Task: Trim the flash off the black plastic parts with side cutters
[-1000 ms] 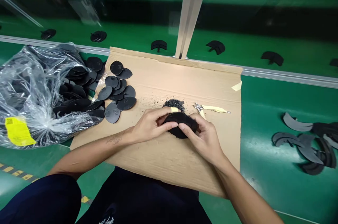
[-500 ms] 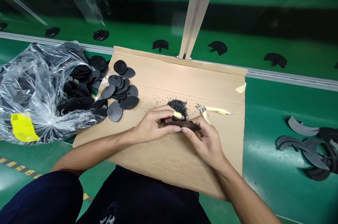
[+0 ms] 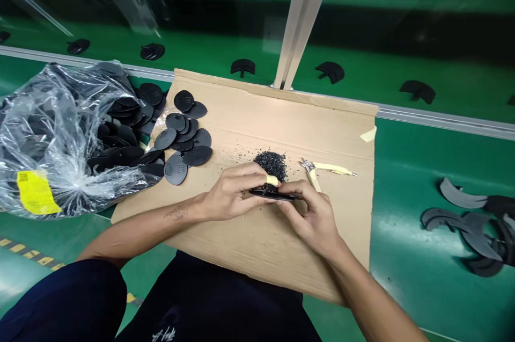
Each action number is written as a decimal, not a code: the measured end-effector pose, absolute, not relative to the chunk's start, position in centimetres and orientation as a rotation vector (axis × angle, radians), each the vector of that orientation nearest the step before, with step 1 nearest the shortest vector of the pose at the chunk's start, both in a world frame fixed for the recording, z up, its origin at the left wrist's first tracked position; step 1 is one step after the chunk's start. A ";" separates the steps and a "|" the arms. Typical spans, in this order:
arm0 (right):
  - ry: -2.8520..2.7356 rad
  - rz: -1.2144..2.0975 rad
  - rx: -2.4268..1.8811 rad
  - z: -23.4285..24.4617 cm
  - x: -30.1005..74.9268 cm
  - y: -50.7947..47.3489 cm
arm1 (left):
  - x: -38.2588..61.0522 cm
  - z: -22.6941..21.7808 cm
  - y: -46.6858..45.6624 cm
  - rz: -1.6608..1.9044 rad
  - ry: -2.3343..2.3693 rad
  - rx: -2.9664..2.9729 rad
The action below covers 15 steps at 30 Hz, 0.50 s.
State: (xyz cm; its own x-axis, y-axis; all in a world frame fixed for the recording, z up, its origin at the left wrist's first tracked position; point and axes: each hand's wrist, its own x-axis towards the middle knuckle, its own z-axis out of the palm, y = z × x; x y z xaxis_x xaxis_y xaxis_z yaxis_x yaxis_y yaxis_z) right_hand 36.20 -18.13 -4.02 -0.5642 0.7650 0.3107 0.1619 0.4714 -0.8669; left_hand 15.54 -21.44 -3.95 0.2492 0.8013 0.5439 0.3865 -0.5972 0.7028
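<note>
Your left hand (image 3: pixel 231 194) and your right hand (image 3: pixel 311 216) were both closed on 1 thin black oval plastic disc (image 3: pixel 273 194), which you held edge-on just above the flat brown cardboard sheet (image 3: pixel 257 234) in front of you. The left fingers pinched its left rim, and 1 of them wore a pale yellow tape wrap (image 3: pixel 272 180); the right fingers gripped the right rim from below and from the side. The disc looked light and stiff, probably a little smooth, so I think the rim was the good place to hold it, with 2 hands opposite each other, and not the flat faces. It seemed thin enough to flex or snap if it was bent hard. Just behind your hands lay a small heap of black plastic crumbs (image 3: pixel 271 162), and beside it, to the right, small cutting pliers with cream handles (image 3: pixel 328 168). To the left, loose black discs (image 3: pixel 183 138) were spread on the cardboard, spilling from a crumpled clear plastic bag (image 3: pixel 48 138) with a yellow label (image 3: pixel 36 193). On the green table (image 3: pixel 406 272) at your right lay curved grey and black strips (image 3: pixel 466 218).
</note>
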 end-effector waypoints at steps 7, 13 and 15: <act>-2.108 0.927 -0.651 -4.2 36.1 -18.3 | 15.6 -3.9 -21.4 1.318 1.039 2.228; -2.066 1.070 -0.655 -3.8 35.7 -18.9 | 15.9 -3.5 -21.5 1.372 0.938 2.187; -2.063 1.086 -0.653 -3.6 35.7 -18.8 | 15.9 -3.5 -21.5 1.381 0.923 2.163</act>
